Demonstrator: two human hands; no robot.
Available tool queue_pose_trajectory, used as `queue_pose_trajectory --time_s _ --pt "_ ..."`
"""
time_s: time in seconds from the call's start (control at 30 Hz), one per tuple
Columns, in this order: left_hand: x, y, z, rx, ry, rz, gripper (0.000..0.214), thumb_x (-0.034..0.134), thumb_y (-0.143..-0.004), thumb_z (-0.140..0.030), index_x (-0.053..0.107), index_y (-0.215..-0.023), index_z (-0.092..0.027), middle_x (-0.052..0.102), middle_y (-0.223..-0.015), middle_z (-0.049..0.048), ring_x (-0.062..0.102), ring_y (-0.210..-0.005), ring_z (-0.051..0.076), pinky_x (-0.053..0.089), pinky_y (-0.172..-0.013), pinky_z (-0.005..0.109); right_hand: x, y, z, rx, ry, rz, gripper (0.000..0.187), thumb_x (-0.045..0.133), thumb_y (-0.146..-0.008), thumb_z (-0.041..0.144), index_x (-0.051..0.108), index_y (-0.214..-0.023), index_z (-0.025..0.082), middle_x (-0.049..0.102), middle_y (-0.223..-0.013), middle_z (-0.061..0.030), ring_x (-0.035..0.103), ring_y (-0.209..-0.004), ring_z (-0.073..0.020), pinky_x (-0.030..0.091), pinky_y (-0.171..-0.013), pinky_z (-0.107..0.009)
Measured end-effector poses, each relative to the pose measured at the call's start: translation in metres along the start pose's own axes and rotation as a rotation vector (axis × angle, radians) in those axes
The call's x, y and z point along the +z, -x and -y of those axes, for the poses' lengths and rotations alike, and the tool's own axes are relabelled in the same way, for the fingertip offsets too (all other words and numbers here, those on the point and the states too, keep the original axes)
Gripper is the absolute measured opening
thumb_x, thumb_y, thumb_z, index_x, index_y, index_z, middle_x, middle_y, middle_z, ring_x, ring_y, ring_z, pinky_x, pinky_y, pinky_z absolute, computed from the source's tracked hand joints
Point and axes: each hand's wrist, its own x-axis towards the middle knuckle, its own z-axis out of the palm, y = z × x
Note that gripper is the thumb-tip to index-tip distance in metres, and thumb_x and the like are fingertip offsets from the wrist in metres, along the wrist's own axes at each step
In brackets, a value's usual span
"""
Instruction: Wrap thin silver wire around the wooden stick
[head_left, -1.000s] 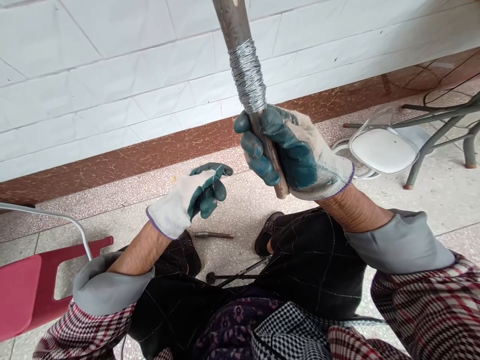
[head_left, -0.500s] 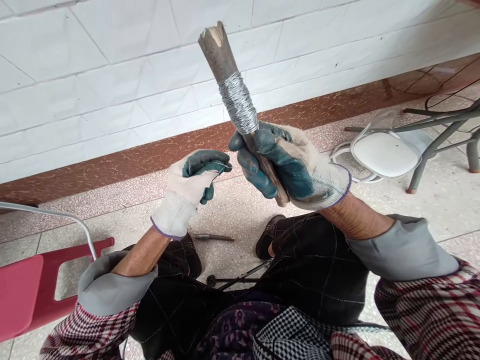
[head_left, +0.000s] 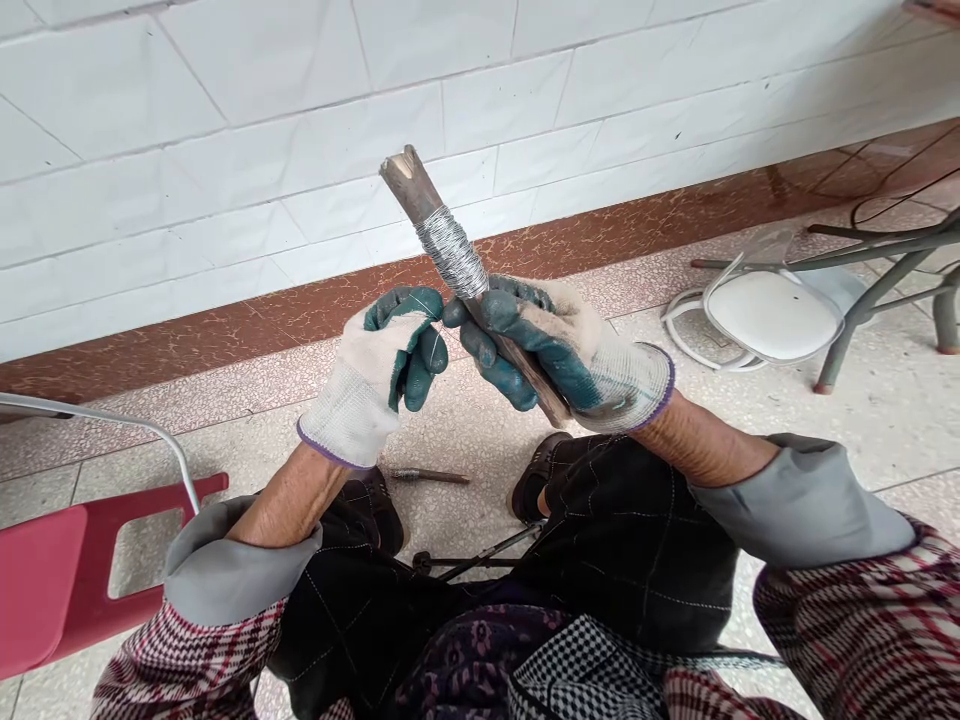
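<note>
My right hand [head_left: 559,350], in a white and green glove, is closed round the lower part of a wooden stick [head_left: 409,185] that tilts up to the left. A coil of thin grey wire [head_left: 452,255] is wound round the stick just above that hand. My left hand [head_left: 379,370], gloved the same way, sits right beside it with its fingers pinched on a thin strand of wire [head_left: 433,322] leading to the coil. Both hands are held above my knees.
A white tiled wall with a brown skirting runs behind. A red plastic stool [head_left: 67,570] stands at the left, a white stool seat [head_left: 772,315] and grey metal legs [head_left: 862,300] at the right. A small metal tool [head_left: 427,476] lies on the floor by my shoes.
The stick has come down and tilted further left, so its top end now shows. My left hand has risen and moved right until it nearly touches my right hand.
</note>
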Motion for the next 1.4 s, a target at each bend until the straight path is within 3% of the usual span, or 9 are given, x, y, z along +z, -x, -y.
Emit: queue_pose_trajectory --time_s 0.13,0.3,0.47,0.7,0.87,0.97,1.1,1.3,1.4 --pt "-0.005 0.0 0.001 0.0 -0.044 0.025 0.014 0.068 -0.078 -0.026 0.058 -0.071 -0.018 0.058 -0.054 -0.0012 0.044 -0.034 0.008 0.027 -0.03 0.02 0.003 0.001 0.002 0.008 0.035 -0.03 0.041 0.071 -0.088 0.062 0.063 -0.091 0.021 0.053 -0.065 0.0005 0.042 -0.045 -0.011 0.036 -0.036 -0.026" --pt "-0.017 0.003 -0.005 0.082 -0.136 0.032 0.013 0.072 -0.069 -0.021 0.07 -0.081 -0.017 0.067 -0.063 0.0013 0.054 -0.045 0.01 0.039 -0.038 0.021 -0.002 0.002 0.0 0.029 0.023 -0.032 0.044 0.072 -0.087 0.063 0.064 -0.094 0.021 0.053 -0.067 0.0004 0.041 -0.044 -0.0104 0.034 -0.034 -0.025" --pt "-0.029 0.007 -0.01 0.015 -0.171 0.172 0.017 0.072 -0.066 -0.012 0.074 -0.083 -0.015 0.073 -0.071 0.0041 0.059 -0.048 0.011 0.043 -0.04 0.02 -0.01 0.001 -0.002 0.004 -0.029 -0.047 0.041 0.07 -0.091 0.058 0.066 -0.103 0.019 0.052 -0.065 0.0024 0.042 -0.044 -0.0088 0.034 -0.035 -0.022" --pt "-0.024 0.005 -0.007 -0.018 -0.056 0.12 0.024 0.075 -0.075 -0.026 0.075 -0.097 -0.016 0.076 -0.074 0.0067 0.049 -0.035 0.008 0.032 -0.031 0.02 -0.004 0.001 -0.002 -0.034 -0.011 -0.02 0.041 0.073 -0.088 0.058 0.064 -0.097 0.019 0.055 -0.065 0.0008 0.043 -0.042 -0.01 0.034 -0.034 -0.025" --pt "-0.025 0.012 -0.012 -0.03 -0.01 0.198 0.025 0.077 -0.073 -0.021 0.076 -0.097 -0.015 0.076 -0.077 0.0086 0.065 -0.049 0.016 0.044 -0.039 0.022 -0.005 0.001 -0.005 -0.042 0.047 -0.02 0.043 0.073 -0.087 0.062 0.06 -0.09 0.022 0.057 -0.066 0.0005 0.045 -0.045 -0.0106 0.037 -0.036 -0.025" --pt "-0.026 0.015 -0.011 0.034 -0.07 0.142 0.026 0.078 -0.073 -0.02 0.077 -0.099 -0.016 0.078 -0.083 0.0096 0.068 -0.055 0.016 0.048 -0.042 0.022 -0.008 0.001 -0.006 -0.045 0.052 -0.031 0.04 0.073 -0.089 0.059 0.061 -0.089 0.021 0.057 -0.067 -0.0001 0.046 -0.048 -0.0109 0.039 -0.039 -0.025" --pt "-0.022 0.016 -0.008 0.082 -0.186 0.031 0.013 0.08 -0.075 -0.02 0.076 -0.087 -0.016 0.075 -0.074 0.0069 0.066 -0.051 0.014 0.046 -0.041 0.021 -0.01 0.0 -0.007 -0.068 0.032 -0.023 0.035 0.072 -0.092 0.054 0.064 -0.091 0.02 0.058 -0.069 -0.0007 0.048 -0.05 -0.0106 0.038 -0.041 -0.025" --pt "-0.015 0.019 -0.014 0.154 -0.243 0.025 0.001 0.073 -0.081 -0.016 0.072 -0.081 -0.015 0.073 -0.069 0.0047 0.061 -0.047 0.01 0.047 -0.042 0.019 -0.007 0.002 -0.003 -0.075 0.007 -0.006 0.031 0.068 -0.094 0.05 0.069 -0.099 0.019 0.056 -0.065 0.0001 0.045 -0.045 -0.0102 0.034 -0.038 -0.026" --pt "-0.015 0.024 -0.02 0.144 -0.197 0.081 0.023 0.074 -0.073 -0.009 0.074 -0.096 -0.015 0.077 -0.084 0.0074 0.069 -0.057 0.015 0.051 -0.045 0.022 -0.01 0.003 0.0 -0.071 -0.039 0.003 0.027 0.062 -0.097 0.046 0.069 -0.105 0.021 0.054 -0.062 0.0014 0.042 -0.041 -0.0104 0.031 -0.036 -0.027"
